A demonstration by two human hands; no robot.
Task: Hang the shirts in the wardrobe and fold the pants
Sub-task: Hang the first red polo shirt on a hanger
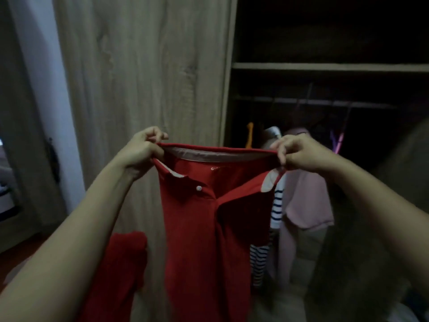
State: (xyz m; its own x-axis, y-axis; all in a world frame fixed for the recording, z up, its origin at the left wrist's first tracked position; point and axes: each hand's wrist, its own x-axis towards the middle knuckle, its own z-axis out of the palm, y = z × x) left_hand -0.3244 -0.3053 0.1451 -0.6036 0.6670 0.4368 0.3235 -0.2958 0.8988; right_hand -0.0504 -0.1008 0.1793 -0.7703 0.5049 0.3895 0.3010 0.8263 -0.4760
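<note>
left grip: clamped on left end of waistband | right grip: clamped on right end | red pants: held up, stretched taut between both, hung down before wardrobe door, white button facing viewer | open wardrobe compartment behind: striped shirt, pink shirt, hung under rail, orange hanger just left of them

Matt, finely textured cloth in the red pants, with no sheen. Inside the waistband, a paler, smoother lining. At the fly, a small pale button, glossy, plastic by the look. On the left, a wardrobe door in matt greyish wood grain with visible knots. Same wood finish on the shelf edge. Far right, soft matt cloth: a striped shirt and a pink shirt. Beside them, an orange hanger, smooth like plastic.
</note>
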